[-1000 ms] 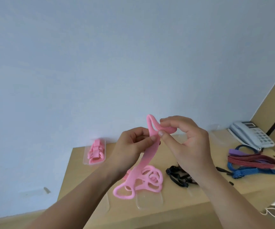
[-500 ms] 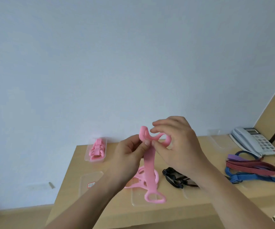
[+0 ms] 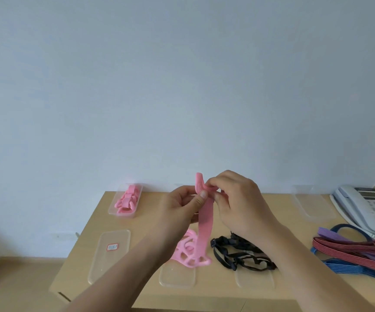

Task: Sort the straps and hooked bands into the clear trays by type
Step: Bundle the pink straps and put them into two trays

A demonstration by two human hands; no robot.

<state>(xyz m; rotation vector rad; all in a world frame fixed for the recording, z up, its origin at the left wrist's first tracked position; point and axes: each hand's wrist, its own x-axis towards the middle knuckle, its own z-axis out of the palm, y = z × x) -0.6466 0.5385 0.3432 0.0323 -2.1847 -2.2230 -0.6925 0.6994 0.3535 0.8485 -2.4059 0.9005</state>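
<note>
Now a flat pink rubbery strap [image 3: 205, 224] is being folded above the bench [image 3: 150, 206].
Left hand [image 3: 182, 208] and right hand [image 3: 238, 203] keep fingers [image 3: 202, 195] clamped on its top end. It probably belongs next in the far clear plastic tray [image 3: 112, 206] of pink straps.

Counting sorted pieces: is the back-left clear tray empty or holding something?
Holding something: pink straps lie piled inside the back-left tray.

Five clear trays [image 3: 105, 266], one telephone [image 3: 362, 210], perhaps four hooked bands [image 3: 351, 251]; pink straps [image 3: 205, 221] and black straps [image 3: 238, 255] too tangled to count.
</note>
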